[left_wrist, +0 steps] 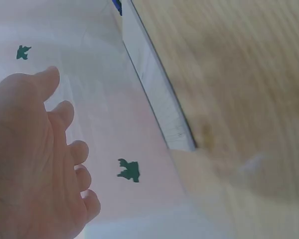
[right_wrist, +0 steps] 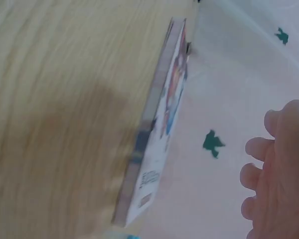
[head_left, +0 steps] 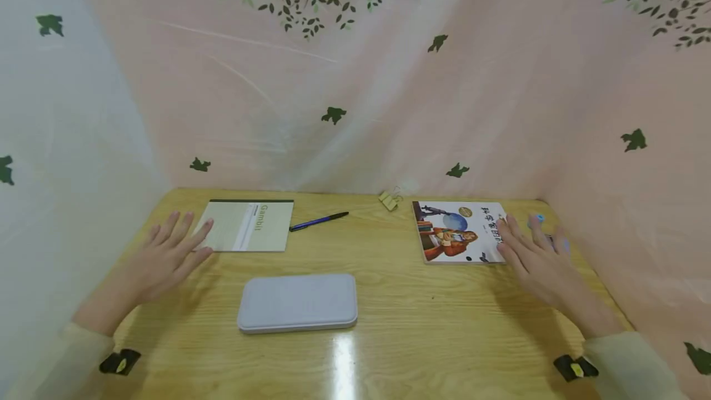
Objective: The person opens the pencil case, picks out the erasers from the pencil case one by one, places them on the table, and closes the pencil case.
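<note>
My left hand (head_left: 166,258), fingers spread, hovers at the table's left side, nearest to a pale green notebook (head_left: 233,227) marked "Gambit". Over on the right, my right hand (head_left: 541,264) is held above the table with its fingers spread, overlapping the right edge of an illustrated book (head_left: 455,236) in the head view. Both wrist views show the hands raised, with nothing in them. A closed light grey case (head_left: 297,303) lies between the hands, toward the front. Behind it are a dark blue pen (head_left: 319,221) and a yellow binder clip (head_left: 389,200).
Partly hidden behind the right hand is a small blue object (head_left: 539,219), its kind unclear. A fabric curtain (head_left: 355,79) with leaf and bird prints surrounds the wooden table (head_left: 422,338) at the back and sides.
</note>
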{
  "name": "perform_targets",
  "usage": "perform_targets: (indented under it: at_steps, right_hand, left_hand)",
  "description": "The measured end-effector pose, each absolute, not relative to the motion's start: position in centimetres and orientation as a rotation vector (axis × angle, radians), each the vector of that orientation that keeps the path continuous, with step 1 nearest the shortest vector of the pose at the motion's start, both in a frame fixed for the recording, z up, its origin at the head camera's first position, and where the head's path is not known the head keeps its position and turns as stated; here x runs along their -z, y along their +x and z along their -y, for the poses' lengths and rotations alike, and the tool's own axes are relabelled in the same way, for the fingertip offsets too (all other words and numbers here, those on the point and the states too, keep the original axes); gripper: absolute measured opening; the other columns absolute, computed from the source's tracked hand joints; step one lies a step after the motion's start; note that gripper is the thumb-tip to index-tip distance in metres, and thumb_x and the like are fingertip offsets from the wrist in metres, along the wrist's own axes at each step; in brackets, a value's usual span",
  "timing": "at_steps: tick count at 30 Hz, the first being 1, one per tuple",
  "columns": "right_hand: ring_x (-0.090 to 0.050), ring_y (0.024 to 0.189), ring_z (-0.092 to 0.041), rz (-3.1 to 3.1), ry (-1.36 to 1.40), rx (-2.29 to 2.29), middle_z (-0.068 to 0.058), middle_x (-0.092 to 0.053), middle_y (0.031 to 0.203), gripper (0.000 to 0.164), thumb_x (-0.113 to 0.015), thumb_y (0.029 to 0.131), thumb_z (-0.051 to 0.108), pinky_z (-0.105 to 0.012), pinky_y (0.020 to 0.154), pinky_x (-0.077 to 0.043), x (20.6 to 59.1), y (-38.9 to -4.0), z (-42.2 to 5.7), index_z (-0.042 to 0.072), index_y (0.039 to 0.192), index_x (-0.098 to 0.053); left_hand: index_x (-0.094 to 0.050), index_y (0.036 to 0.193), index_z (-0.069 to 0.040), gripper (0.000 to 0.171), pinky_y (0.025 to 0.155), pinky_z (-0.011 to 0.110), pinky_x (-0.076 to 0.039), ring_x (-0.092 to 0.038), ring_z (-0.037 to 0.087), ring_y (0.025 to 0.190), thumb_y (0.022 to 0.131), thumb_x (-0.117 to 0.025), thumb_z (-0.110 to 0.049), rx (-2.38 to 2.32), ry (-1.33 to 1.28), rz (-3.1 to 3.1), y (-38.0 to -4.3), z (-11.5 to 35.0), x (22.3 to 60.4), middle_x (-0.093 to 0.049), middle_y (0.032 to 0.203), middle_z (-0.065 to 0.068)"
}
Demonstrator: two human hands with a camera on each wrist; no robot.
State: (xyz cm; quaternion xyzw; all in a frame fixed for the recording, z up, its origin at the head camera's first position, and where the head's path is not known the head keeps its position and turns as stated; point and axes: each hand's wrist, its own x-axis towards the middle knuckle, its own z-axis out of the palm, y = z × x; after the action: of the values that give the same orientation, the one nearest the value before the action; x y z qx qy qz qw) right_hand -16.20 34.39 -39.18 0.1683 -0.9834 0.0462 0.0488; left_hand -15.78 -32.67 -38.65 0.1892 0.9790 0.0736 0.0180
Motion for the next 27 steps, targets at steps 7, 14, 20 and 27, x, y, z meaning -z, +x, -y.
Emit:
perform_targets:
  at_steps: [7,14,20,27]
  right_hand:
    - [0.016,0.152,-0.034,2.970,0.656,-0.033,-0.012,-0.011,0.167,0.063,-0.032,0.110,0.046,-0.064,0.110,0.025,36.4,-15.8,-30.0,0.016,0.164,-0.016]
    - [0.003,0.154,-0.033,2.806,1.079,-0.402,-0.009,-0.016,0.167,0.059,-0.044,0.110,0.034,-0.059,0.119,0.013,37.9,-13.9,-22.5,0.014,0.162,-0.025]
    - [-0.006,0.153,-0.035,2.793,1.416,-0.875,-0.007,-0.007,0.168,0.080,-0.061,0.101,0.045,-0.058,0.119,-0.018,41.0,-13.1,-16.6,0.021,0.164,-0.018]
    - [-0.010,0.153,-0.032,2.925,1.371,-0.990,-0.005,-0.006,0.169,0.102,-0.076,0.085,0.056,-0.055,0.118,-0.025,43.0,-14.3,-13.4,0.017,0.163,-0.024]
  left_hand:
    - [-0.015,0.164,-0.016,0.069,0.119,0.064,-0.002,0.008,0.043,0.152,0.109,-0.038,-0.048,-0.017,0.736,-3.066,-15.8,30.7,35.7,-0.006,0.165,0.028]
    - [-0.025,0.162,-0.020,0.067,0.123,0.054,0.000,0.001,0.035,0.154,0.106,-0.041,-0.054,-0.121,0.938,-3.011,-13.7,25.0,36.4,-0.011,0.166,0.015]
    - [-0.039,0.157,-0.012,0.079,0.117,0.059,-0.025,-0.025,0.040,0.149,0.097,-0.057,-0.061,-0.315,1.246,-2.883,-13.3,23.0,40.9,-0.029,0.161,0.018]
    - [-0.045,0.154,-0.011,0.093,0.098,0.049,-0.052,-0.055,0.030,0.128,0.077,-0.082,-0.048,-0.377,1.363,-2.876,-13.2,23.6,42.8,-0.050,0.148,0.015]
